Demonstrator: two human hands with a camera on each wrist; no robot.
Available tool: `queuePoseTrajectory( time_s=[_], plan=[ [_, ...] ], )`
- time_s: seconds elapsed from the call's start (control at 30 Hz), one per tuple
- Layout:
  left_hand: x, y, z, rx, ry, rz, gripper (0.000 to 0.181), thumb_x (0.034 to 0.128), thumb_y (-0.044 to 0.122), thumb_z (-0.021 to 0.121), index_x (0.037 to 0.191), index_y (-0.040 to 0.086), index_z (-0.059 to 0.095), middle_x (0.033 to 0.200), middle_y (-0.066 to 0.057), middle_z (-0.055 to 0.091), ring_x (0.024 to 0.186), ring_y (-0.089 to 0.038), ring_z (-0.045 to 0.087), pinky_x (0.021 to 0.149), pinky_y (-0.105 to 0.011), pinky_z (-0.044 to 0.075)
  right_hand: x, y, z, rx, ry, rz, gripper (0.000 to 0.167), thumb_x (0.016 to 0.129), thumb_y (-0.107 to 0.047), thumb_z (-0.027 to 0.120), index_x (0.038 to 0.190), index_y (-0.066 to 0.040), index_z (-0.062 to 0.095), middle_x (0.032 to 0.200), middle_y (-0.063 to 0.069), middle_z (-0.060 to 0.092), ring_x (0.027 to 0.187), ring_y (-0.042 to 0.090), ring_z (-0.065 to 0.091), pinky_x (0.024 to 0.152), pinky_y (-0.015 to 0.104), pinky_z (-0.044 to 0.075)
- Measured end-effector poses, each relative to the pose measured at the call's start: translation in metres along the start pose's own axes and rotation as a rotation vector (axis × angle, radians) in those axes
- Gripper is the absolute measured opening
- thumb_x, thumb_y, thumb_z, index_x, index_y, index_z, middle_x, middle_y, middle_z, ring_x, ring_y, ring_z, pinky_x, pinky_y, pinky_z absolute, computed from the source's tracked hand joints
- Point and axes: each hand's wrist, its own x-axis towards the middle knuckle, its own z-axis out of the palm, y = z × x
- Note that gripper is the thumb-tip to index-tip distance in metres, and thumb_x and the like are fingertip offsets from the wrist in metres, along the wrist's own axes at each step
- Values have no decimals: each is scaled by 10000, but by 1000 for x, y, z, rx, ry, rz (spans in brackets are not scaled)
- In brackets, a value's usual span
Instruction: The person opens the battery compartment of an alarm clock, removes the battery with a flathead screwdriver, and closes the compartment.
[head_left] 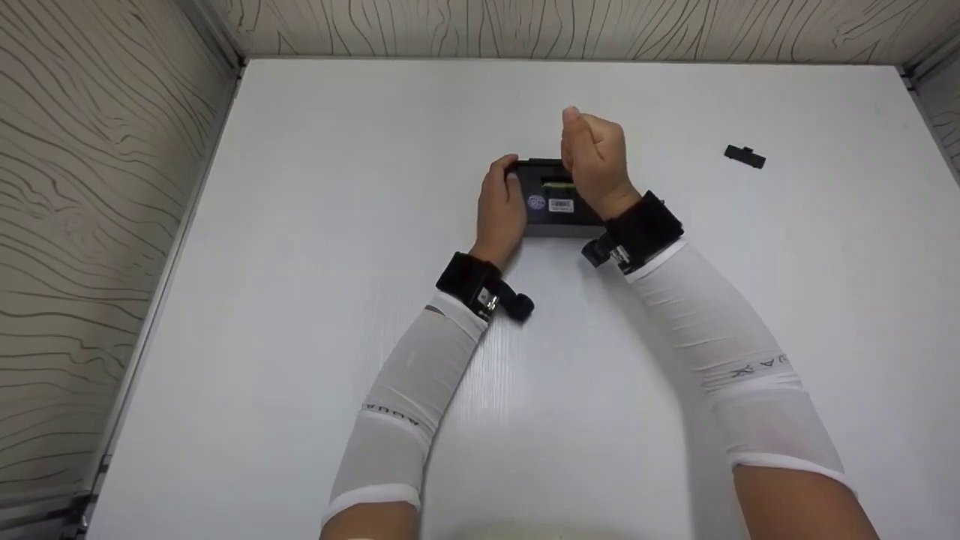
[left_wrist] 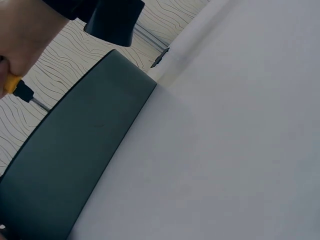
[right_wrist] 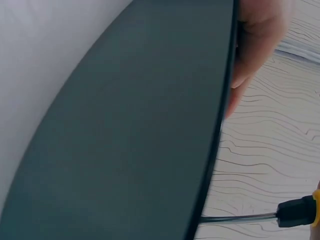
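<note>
A black box-shaped device (head_left: 546, 217) lies on the table with a label and a round sticker facing up. In its top is an open slot (head_left: 556, 184) with something yellowish inside. My left hand (head_left: 501, 214) grips the device's left end, fingers over the far edge. Above the right part of the device, my right hand (head_left: 596, 161) is curled round the yellow-and-black handle of a screwdriver (right_wrist: 299, 212). Its metal shaft (right_wrist: 240, 218) points down to the device's upper face. The tip is hidden behind the device's edge in both wrist views.
A small black cover with a tab (head_left: 745, 157) lies apart on the white table (head_left: 337, 187), to the right. Wood-patterned panels (head_left: 525, 30) stand along the table's back and sides. Each wrist wears a black strap with a camera.
</note>
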Motion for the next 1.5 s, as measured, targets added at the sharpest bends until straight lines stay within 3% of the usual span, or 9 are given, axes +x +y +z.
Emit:
queuePoseTrajectory(
  time_s=[0.17, 0.37, 0.63, 1.03, 1.5],
  plan=[
    [1, -2, 0, 4, 3, -3, 368, 1100, 101, 364, 1447, 32, 467, 1485, -124, 499, 1418, -215, 420, 1146, -220, 300, -1, 4, 6, -120, -103, -40, 482, 1021, 11, 437, 544, 43, 381, 498, -139, 353, 434, 34, 280, 451, 192, 195],
    [2, -4, 0, 14, 5, -2, 368, 1100, 102, 362, 1445, 30, 468, 1479, -116, 505, 1411, -206, 427, 1137, -212, 306, -3, 6, 12, -186, -202, -51, 470, 1024, 11, 466, 565, 39, 369, 536, -105, 344, 461, 78, 260, 472, 208, 178],
    [1, -2, 1, 15, -14, -4, 372, 1102, 108, 355, 1451, 32, 458, 1479, -120, 497, 1408, -207, 427, 1136, -232, 319, -1, 8, 12, -171, -242, 12, 495, 1051, -32, 469, 572, 3, 351, 520, -96, 336, 441, 69, 251, 448, 204, 179],
    [1, -2, 1, 13, -7, -9, 375, 1101, 102, 355, 1454, 32, 460, 1482, -121, 496, 1415, -208, 419, 1142, -213, 296, 3, 8, 6, -71, -104, 66, 503, 1062, -64, 428, 573, 46, 403, 493, -133, 386, 423, 40, 338, 436, 198, 256],
    [0, 0, 1, 17, -5, -5, 384, 1100, 99, 344, 1463, 39, 451, 1489, -124, 486, 1420, -208, 409, 1143, -218, 292, 8, 3, -3, 100, 45, 153, 559, 1085, -110, 377, 553, 54, 319, 444, -88, 352, 373, 64, 281, 373, 200, 211]
  ],
)
